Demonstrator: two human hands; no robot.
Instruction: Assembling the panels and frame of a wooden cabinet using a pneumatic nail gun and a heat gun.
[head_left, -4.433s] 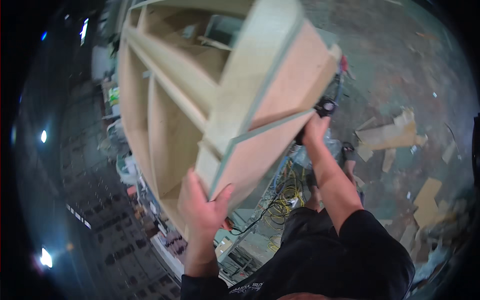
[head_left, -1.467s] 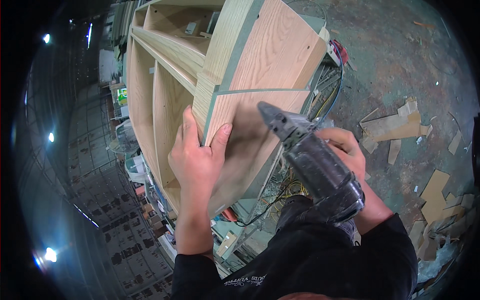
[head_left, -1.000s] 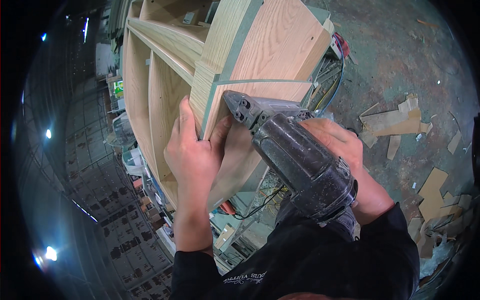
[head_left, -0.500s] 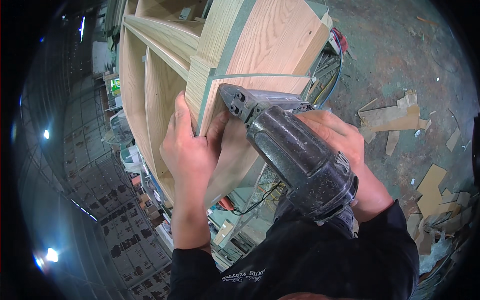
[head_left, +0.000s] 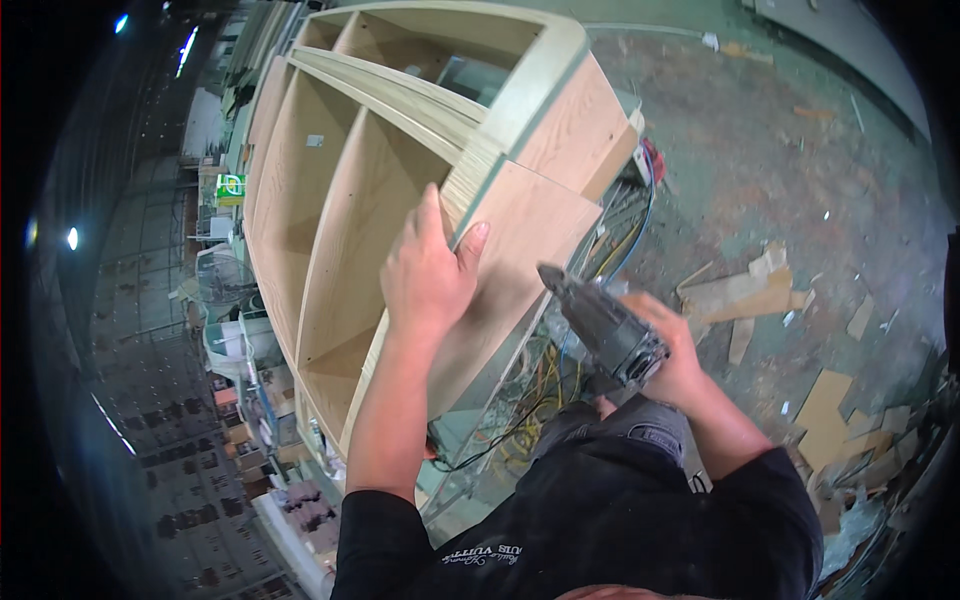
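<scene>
A pale wooden cabinet [head_left: 530, 215] with open compartments fills the middle of the view, green-grey edging running along its corner. My left hand [head_left: 432, 275] grips that front edge, thumb over the side-panel corner and fingers along the front face. A dark, scuffed nail gun [head_left: 605, 330] is in my right hand [head_left: 672, 345], whose fingers wrap round the handle and are partly hidden by the tool's body. Its nose points toward the cabinet's side panel but stands apart from it.
Torn cardboard [head_left: 750, 290] lies on the floor at right, with more scraps [head_left: 840, 420] nearer. Yellow and black cables [head_left: 545, 400] trail below the cabinet. A blue hose [head_left: 645, 225] runs beside it. Cluttered items [head_left: 240, 340] stand along the left side.
The nail gun has pulled back from the cabinet's side, toward my body. My left hand has shifted along the front edge, and more of the cabinet shows.
</scene>
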